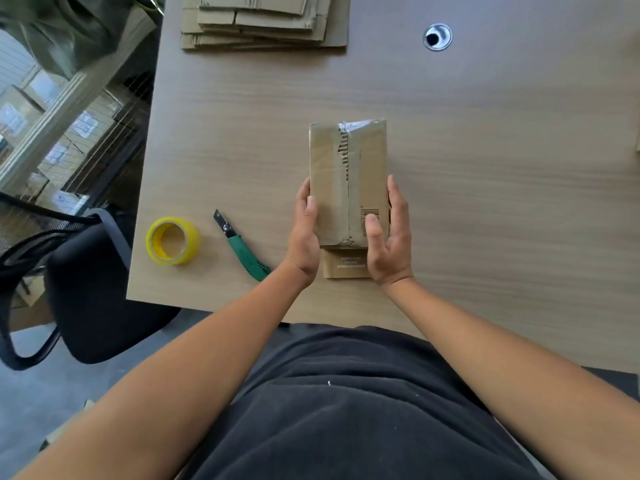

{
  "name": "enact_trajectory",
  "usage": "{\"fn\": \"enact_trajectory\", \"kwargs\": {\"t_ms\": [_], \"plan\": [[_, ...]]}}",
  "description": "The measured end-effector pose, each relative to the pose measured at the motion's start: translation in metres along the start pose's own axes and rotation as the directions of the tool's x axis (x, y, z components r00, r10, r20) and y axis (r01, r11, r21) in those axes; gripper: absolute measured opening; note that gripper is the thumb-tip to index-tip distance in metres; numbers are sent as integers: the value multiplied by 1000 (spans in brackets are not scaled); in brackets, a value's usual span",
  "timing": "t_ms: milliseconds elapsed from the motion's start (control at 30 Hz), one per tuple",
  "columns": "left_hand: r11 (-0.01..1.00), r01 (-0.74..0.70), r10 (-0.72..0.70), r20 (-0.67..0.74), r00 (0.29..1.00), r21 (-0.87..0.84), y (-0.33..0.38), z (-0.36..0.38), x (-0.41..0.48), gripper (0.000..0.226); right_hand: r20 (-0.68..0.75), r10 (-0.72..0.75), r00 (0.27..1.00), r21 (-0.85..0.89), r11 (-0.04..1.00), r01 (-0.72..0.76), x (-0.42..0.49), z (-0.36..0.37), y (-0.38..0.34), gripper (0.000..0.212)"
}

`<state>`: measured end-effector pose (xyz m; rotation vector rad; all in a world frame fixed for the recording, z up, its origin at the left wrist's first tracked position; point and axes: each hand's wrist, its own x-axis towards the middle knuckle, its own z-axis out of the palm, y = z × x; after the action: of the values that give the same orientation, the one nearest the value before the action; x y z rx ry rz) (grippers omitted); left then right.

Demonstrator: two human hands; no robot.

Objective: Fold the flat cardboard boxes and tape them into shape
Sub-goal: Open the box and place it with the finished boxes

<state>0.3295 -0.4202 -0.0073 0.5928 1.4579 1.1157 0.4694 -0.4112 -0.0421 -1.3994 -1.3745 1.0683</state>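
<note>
Both hands are on the job here. The left hand [304, 237] and right hand [389, 237] clamp the near end of a slim brown cardboard box [348, 181], held just above the pale wood-grain worktop [502, 168] in front of the person. The fingers [372, 230] are curled round its long sides, with the thumbs pressed on the top face.

Glossy tape runs down the ragged centre seam and wraps over the far end, so that closure looks done. At the near end a small printed flap [344, 265] pokes out below the hands, apparently not yet taped. My read is that they're checking the shape before closing that last end.

The next move calls for freeing one hand, likely the left. The yellow roll of packing tape [172, 241] and the green-handled utility knife [241, 245] lie on that side. A stack of flat brown cardboard blanks [263, 22] waits at the far edge.
</note>
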Motion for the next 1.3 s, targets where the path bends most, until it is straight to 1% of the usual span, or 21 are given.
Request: {"fn": "enact_trajectory", "kwargs": {"t_ms": [100,167,200,233,267,300,333,367,433,467,533,600,667,767,833,933,967,1067,1100,1200,1300], "plan": [[997,40,-46,81,996,70,4,-5,9,52,6,18,1000,12,1000,-19,6,-3,0,64],[981,43,-53,46,998,192,15,-11,18,54,38,56,998,-35,998,-54,10,-10,-4,65],[962,4,0,-15,1000,274,23,-14,24,58,55,72,996,-83,994,-67,13,-14,-7,66],[921,-78,109,-60,992,381,34,-17,32,61,55,82,995,-151,986,-73,14,-19,-10,68],[845,-188,249,-57,967,500,45,-19,42,62,36,92,995,-223,971,-82,14,-23,-14,71],[729,-310,385,10,923,610,57,-20,54,64,-5,117,993,-273,955,-114,12,-26,-19,74],[589,-422,470,133,873,689,70,-17,67,65,-61,162,985,-293,941,-173,9,-29,-26,77],[459,-504,480,273,834,732,81,-13,81,67,-111,219,969,-291,925,-243,5,-30,-33,82],[293,-577,343,480,808,762,96,-1,107,69,-147,351,925,-256,890,-378,-5,-29,-45,93],[249,-587,257,531,807,770,99,4,116,70,-137,416,899,-231,869,-437,-9,-26,-49,99],[217,-571,141,553,821,792,96,9,128,72,-118,497,860,-190,838,-511,-15,-18,-53,104],[227,-541,130,525,841,810,91,8,132,73,-134,522,842,-118,835,-537,-16,-7,-52,104],[247,-512,154,488,859,823,90,7,131,74,-178,503,846,-31,856,-516,-15,2,-50,100],[329,-448,135,428,894,831,89,-3,129,76,-230,484,844,76,874,-480,-21,7,-43,97],[370,-417,80,419,904,830,88,-13,125,78,-236,525,818,151,851,-503,-26,9,-43,102],[369,-421,29,443,896,828,82,-25,118,77,-256,565,784,190,825,-533,-28,11,-43,112],[399,-428,17,460,888,811,80,-30,115,74,-262,575,775,187,818,-543,-28,13,-43,112],[630,-365,-62,513,856,686,77,-44,111,62,-276,592,757,208,806,-554,-22,17,-42,108],[671,-343,-76,521,850,658,77,-48,110,64,-278,596,753,231,802,-550,-20,18,-42,108],[697,-304,-72,484,872,649,78,-48,107,68,-285,611,739,293,789,-540,-13,20,-47,110],[721,-254,-103,463,880,644,80,-43,106,69,-268,609,747,227,793,-565,-9,19,-53,110]]}}
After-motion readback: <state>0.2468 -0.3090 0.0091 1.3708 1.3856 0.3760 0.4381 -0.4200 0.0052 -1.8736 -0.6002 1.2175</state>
